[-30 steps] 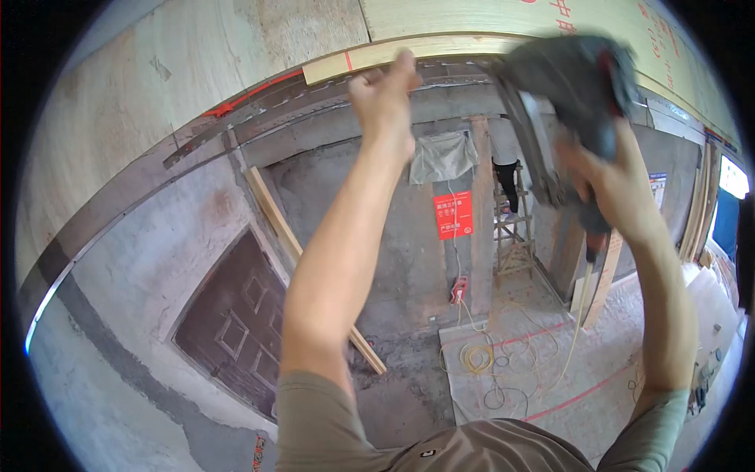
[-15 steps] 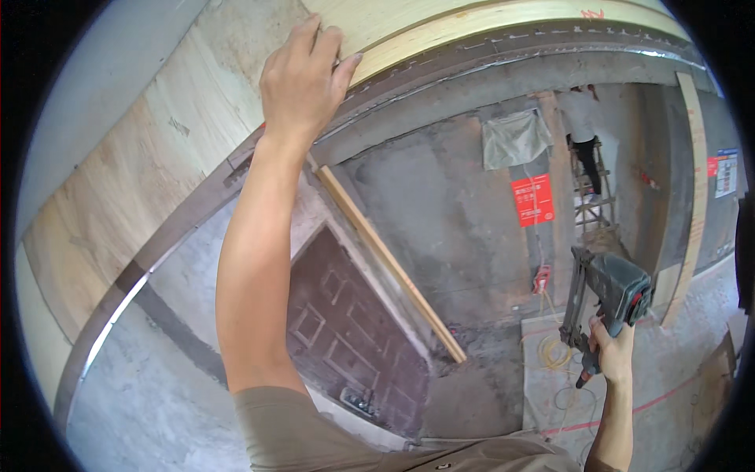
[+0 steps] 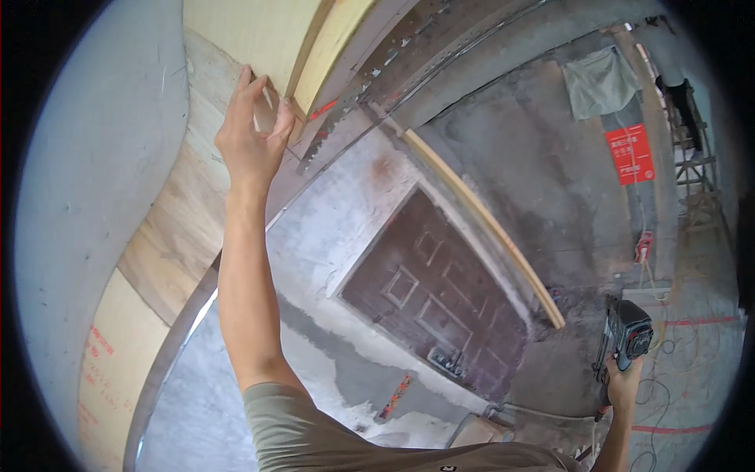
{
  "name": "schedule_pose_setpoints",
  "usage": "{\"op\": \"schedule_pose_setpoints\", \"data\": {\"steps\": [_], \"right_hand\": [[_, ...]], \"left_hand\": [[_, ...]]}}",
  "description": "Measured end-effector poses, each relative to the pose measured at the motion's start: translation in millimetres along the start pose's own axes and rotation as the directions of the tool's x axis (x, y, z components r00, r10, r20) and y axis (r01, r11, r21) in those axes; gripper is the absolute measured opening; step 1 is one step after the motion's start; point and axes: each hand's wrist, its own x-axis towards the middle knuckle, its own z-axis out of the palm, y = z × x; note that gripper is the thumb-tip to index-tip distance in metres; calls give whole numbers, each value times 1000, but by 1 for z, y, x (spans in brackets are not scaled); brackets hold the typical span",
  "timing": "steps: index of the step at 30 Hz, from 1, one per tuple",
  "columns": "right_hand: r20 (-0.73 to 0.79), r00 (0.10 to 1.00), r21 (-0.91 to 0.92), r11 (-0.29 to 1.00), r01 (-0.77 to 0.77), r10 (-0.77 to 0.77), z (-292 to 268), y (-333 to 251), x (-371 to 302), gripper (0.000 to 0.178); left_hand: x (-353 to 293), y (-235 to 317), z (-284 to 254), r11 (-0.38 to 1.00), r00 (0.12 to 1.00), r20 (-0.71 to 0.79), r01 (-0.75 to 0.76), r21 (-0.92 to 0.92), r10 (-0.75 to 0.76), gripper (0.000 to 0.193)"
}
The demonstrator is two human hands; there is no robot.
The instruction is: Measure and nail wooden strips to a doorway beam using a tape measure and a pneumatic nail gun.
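Note:
Overhead, my left hand (image 3: 253,145) reaches up with its fingers apart. The fingertips touch the lower end of a pale plywood panel (image 3: 244,35), and the thumb is against the end of the wooden strip (image 3: 321,67) along the panel's edge. Older, stained plywood (image 3: 177,193) lies just beside this hand. Low at the right, my right hand (image 3: 624,384) is closed around the handle of a dark nail gun (image 3: 631,326), held away from the panel and pointing upward. Part of its grip is hidden by the fingers.
A long timber batten (image 3: 487,224) leans beside a dark panelled door (image 3: 436,295). A red sign (image 3: 630,154) and a cloth-like cover (image 3: 602,82) are on the grey wall. Someone stands on scaffolding (image 3: 696,173) at the far right. Cables (image 3: 657,401) lie on the floor.
The view has swung left, so the door and batten appear further right. My left hand has shifted to the panel's lower end. The nail gun stays in my right hand.

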Motion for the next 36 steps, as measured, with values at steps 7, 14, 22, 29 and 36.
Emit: {"op": "schedule_pose_setpoints", "data": {"steps": [7, 14, 22, 29, 36], "right_hand": [[171, 976, -59, 990, -125, 134, 33, 50, 27, 38], [279, 958, 69, 993, -95, 72, 71, 68, 41, 36], [345, 930, -2, 991, -136, 128, 75, 63, 43, 33], [301, 951, -56, 997, -54, 69, 67, 68, 44, 34], [284, 947, -78, 988, -133, 149, 60, 92, 44, 37]], "left_hand": [[4, 10, -11, 993, 988, 138, 80, -82, -69, 44], [22, 31, -7, 946, 949, 249, 110, 305, -191, 39], [-3, 8, -10, 992, 964, 266, -6, 125, -28, 61], [-3, 10, -15, 994, 936, 337, 103, 25, -105, 67], [-5, 15, -14, 976, 926, 337, 206, -74, -169, 70]]}}
